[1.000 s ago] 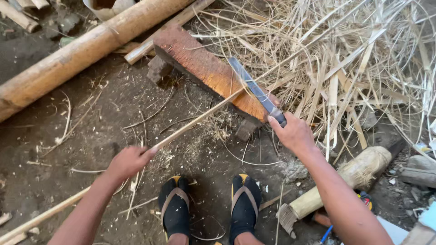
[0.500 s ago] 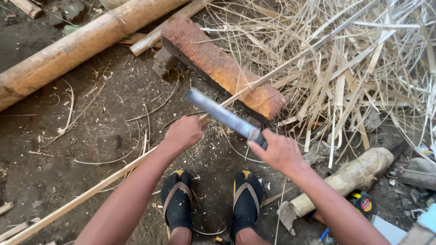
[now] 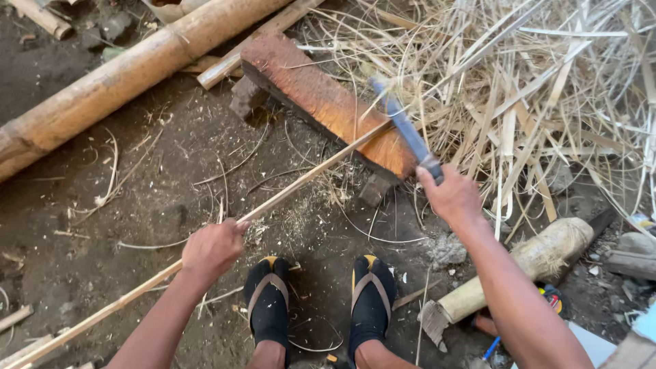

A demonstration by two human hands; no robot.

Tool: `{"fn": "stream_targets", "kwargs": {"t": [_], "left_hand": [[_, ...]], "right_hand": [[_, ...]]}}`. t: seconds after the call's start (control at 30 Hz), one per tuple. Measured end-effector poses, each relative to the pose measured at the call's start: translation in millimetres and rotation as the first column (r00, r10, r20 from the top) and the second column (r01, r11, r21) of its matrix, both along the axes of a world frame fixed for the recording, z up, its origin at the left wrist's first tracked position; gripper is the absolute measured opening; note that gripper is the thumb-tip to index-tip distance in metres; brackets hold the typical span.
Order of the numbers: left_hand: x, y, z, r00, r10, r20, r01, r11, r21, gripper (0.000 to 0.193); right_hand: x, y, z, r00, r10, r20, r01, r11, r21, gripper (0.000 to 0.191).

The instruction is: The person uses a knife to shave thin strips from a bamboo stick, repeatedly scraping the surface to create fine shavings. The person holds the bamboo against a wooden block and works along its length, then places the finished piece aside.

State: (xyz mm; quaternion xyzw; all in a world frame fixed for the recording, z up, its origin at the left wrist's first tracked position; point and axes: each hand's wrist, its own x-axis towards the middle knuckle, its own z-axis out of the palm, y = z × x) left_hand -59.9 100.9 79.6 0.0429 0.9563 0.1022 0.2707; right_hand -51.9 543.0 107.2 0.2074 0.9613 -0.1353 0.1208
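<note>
My left hand [image 3: 210, 249] grips a long thin bamboo strip [image 3: 301, 179] that runs from the lower left up onto a reddish wooden block [image 3: 321, 102]. My right hand [image 3: 451, 198] holds a long blue-grey blade [image 3: 403, 126] by its handle, the blade angled up and left. Its edge meets the strip where the strip rests on the block. My two feet in black sandals [image 3: 318, 304] stand on the dirt below the block.
A thick bamboo pole [image 3: 130, 75] lies across the upper left. A heap of pale bamboo slivers [image 3: 540, 89] fills the upper right. A wooden mallet [image 3: 526, 266] lies at the right, near my right foot. Dark dirt floor with loose shavings lies all around.
My left hand slid back down the strip toward me. My right hand swung the blade up and right, from over the dirt to the strip on the block.
</note>
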Motion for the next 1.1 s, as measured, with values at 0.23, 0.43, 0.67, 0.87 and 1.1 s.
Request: {"fn": "stream_targets", "kwargs": {"t": [0.23, 0.43, 0.67, 0.87, 1.1], "left_hand": [[16.7, -45.8, -39.8, 1.0, 0.017, 0.01, -0.016, 0.997, -0.077, 0.049], [44.2, -96.6, -23.1, 0.988, 0.051, 0.144, -0.014, 0.969, -0.246, 0.044], [-7.8, 40.3, -37.3, 0.999, -0.032, 0.012, 0.033, 0.998, -0.062, 0.033], [-9.1, 50.3, -29.1, 0.999, -0.006, 0.038, 0.002, 0.994, 0.107, 0.035], [-4.6, 32.0, -40.2, 1.0, -0.021, -0.016, 0.021, 1.0, 0.01, 0.037]], "right_hand": [[19.8, -10.7, -11.8, 0.814, 0.578, 0.051, -0.574, 0.815, -0.071, 0.071], [-21.8, 58.4, 13.6, 0.988, -0.13, 0.083, 0.127, 0.991, 0.04, 0.061], [35.6, -56.6, 12.6, 0.983, 0.163, 0.082, -0.147, 0.974, -0.175, 0.06], [38.3, -68.3, 11.2, 0.927, 0.341, 0.155, -0.311, 0.932, -0.187, 0.058], [19.8, -31.3, 2.4, 0.99, 0.124, 0.073, -0.112, 0.982, -0.151, 0.066]]}}
